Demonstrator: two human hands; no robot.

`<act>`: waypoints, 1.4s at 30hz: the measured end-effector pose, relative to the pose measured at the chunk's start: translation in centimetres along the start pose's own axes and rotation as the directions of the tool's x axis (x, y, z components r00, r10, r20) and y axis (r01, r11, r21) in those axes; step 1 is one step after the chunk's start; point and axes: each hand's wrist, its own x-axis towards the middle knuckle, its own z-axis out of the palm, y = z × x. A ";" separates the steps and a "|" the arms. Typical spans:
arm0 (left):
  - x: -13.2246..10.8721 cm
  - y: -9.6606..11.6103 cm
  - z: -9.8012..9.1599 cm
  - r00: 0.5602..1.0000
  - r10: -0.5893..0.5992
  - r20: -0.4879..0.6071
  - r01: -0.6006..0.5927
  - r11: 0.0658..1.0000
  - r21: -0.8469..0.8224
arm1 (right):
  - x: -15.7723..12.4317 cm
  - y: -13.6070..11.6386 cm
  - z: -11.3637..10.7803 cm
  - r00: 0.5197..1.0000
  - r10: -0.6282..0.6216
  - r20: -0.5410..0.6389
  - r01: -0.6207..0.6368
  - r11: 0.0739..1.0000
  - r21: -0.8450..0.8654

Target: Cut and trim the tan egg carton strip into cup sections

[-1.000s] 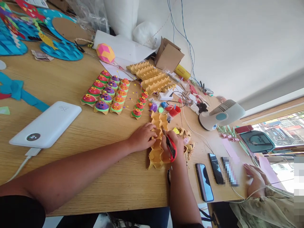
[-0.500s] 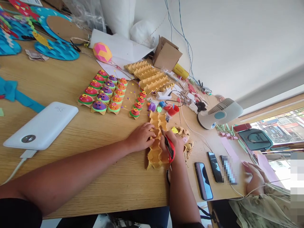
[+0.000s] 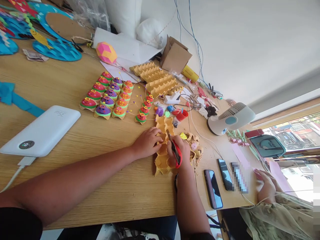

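A yellow egg-carton piece (image 3: 163, 125) lies on the wooden table (image 3: 75, 100) in front of me. My left hand (image 3: 147, 142) presses on its left edge, fingers curled over the cups. My right hand (image 3: 178, 151) is closed round a red utility knife (image 3: 175, 152), whose blade tip rests on the carton's middle. Cut carton scraps (image 3: 195, 148) lie just right of my right hand.
Rows of painted carton cups (image 3: 110, 96) stand beyond my hands, with uncut cartons (image 3: 157, 80) and a cardboard box (image 3: 175, 56) behind. A white power bank (image 3: 41, 130) lies left. Two phones (image 3: 213, 188) and a small fan (image 3: 230, 118) are right. Another person's hand (image 3: 265, 186) rests at the right edge.
Both hands stay on the carton; the knife has shifted only slightly along it. The view has drifted a little, so everything sits slightly lower left.
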 end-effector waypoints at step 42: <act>0.3 -0.7 0.0 0.999 0.014 -0.041 -0.016 0.998 -0.059 | 0.3 -0.3 0.3 0.993 0.121 -0.014 -0.118 0.988 0.101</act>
